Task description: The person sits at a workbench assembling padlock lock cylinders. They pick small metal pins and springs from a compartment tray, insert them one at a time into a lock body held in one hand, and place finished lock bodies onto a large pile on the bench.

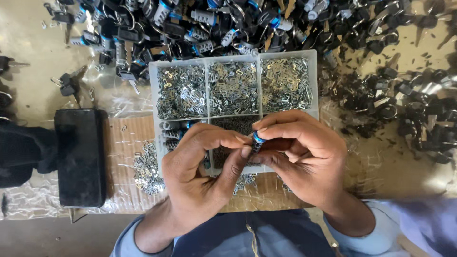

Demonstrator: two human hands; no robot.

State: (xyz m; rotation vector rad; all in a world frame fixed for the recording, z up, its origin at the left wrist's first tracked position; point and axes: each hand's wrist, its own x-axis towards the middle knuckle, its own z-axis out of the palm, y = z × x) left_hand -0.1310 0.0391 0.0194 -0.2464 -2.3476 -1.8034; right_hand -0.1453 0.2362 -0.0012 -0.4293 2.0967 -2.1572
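Lock cylinder [257, 141] with the blue ring is pinched between both hands, right over the divided parts tray [153, 90]. Left hand [202, 176] and right hand [300, 157] fingers are closed tight on it. One slip and it probably drops into the tiny metal plates [233, 85]. Most of the cylinder is hidden by fingers, can't see what's going in
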